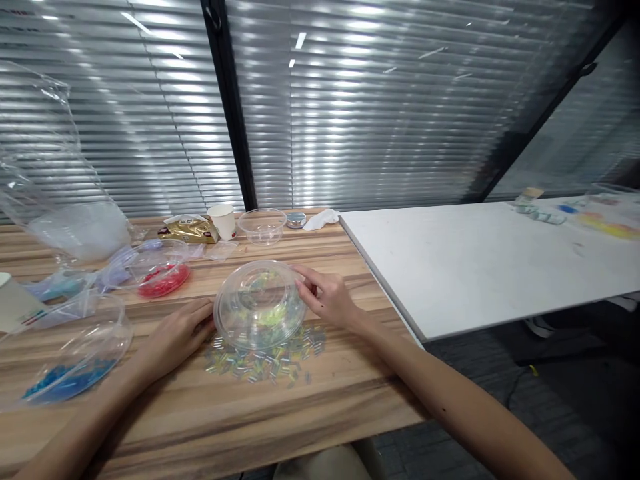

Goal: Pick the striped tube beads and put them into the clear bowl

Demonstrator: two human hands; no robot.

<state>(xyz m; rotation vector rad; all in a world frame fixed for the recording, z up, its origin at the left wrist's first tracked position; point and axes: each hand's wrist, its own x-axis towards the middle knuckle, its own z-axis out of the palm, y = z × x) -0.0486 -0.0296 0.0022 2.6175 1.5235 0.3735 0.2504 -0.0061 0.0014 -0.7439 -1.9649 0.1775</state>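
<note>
Head view: clear bowl (260,300) at mid-surface (225,420), above scattered short tubes (265,363), yellow-green and clear. Right hand (333,300) has the rim between thumb and bent fingers, barely apart. Left hand (185,330) is at the left rim, fingers curled; cannot tell whether they pinch. Bowl looks light, thin, slightly flexible, probably slippery; best taken by opposite rims. Red beads (164,280) far left, blue beads (70,380) near left.

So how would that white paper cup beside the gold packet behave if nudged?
The paper cup would probably feel light if empty, though its inside is hidden. Standing on a base narrower than its rim, it might tip if pushed high up. Its thin-looking wall would likely dent.
</note>
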